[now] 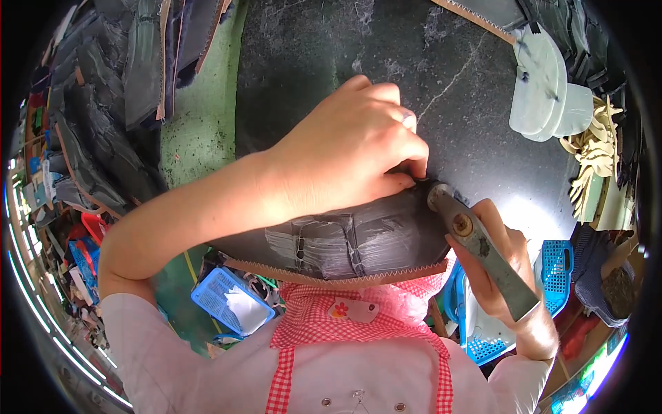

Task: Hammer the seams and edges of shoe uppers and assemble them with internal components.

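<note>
A black leather-like piece [386,241] with stitched lines and a brown zigzag-cut edge lies across the near edge of the dark worktop, close to my body. My left hand [365,138] reaches over it from the left. Its fingers are curled, with thumb and forefinger pinching the piece's far right edge. In my right hand [500,265] is a hammer [486,252], gripped close below its metal head. The round face of that head sits at the piece's right end, just beside my left fingertips. Whether it touches the piece I cannot tell.
Dark leather pieces [103,103] are heaped at left beside a green strip [200,131]. Translucent plastic templates [541,96] and beige cut pieces [594,165] lie at right. Blue baskets [219,305] stand below the worktop [296,62]. Another person's arm [620,252] shows far right.
</note>
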`<state>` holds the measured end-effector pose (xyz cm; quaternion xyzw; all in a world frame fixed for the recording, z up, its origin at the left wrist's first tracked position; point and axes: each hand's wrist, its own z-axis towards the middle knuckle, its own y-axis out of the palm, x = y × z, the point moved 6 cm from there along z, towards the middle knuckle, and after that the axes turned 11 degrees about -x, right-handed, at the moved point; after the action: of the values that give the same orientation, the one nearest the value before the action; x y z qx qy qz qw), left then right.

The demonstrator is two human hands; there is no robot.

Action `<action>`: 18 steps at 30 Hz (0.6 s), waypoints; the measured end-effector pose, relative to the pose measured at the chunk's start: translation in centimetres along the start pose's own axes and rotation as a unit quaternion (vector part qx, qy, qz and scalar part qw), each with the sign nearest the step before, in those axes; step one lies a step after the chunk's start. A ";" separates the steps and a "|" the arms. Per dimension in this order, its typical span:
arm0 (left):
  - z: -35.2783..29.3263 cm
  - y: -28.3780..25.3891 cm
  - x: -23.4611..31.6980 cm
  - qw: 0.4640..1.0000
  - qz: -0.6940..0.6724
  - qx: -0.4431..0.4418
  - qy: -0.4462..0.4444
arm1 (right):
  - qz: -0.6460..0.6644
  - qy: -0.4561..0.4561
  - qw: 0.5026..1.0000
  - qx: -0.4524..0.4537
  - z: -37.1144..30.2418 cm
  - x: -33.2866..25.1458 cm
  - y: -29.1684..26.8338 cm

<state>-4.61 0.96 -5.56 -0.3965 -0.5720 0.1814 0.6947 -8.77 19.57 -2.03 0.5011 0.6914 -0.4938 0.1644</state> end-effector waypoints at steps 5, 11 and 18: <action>-0.8 0.3 0.0 0.993 0.039 0.025 0.108 | 0.018 0.019 1.000 0.017 0.7 -1.2 -2.7; -1.3 0.6 1.6 0.965 0.145 0.067 0.208 | -0.020 -0.006 1.000 0.008 1.7 -1.9 -1.8; -1.8 -0.3 0.4 0.990 0.065 0.084 0.088 | -0.105 0.026 0.992 -0.072 2.5 -1.8 -0.4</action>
<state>-2.92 0.44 -5.08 -0.3872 -0.4644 0.2381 0.7601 -8.99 16.49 -1.70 0.4257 0.7780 -0.4436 0.1292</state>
